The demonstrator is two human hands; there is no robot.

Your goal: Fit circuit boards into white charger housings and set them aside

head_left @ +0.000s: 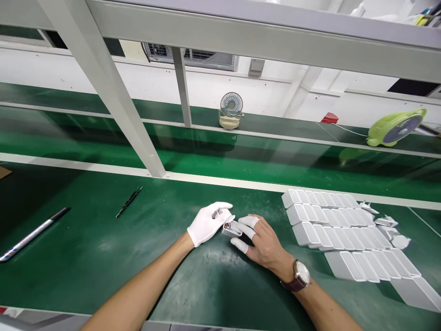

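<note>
A small white open box [231, 231] with reddish and metallic parts inside is just above the green bench, between my two hands. My left hand [206, 225], in a white glove, is closed on a small white piece [218, 213] at the left end of that box; its exact kind is hard to make out. With white finger covers on the thumb and two fingers, my right hand [267, 243] grips the box from its right side. A watch sits on my right wrist.
Rows of white box housings [327, 234] stand at right, with loose white parts [387, 223] behind them. Tweezers [129, 201] and a long silver-black tool [34, 235] lie at left. A slanted post [113, 96] rises ahead. Fans [231, 110] stand beyond the ledge.
</note>
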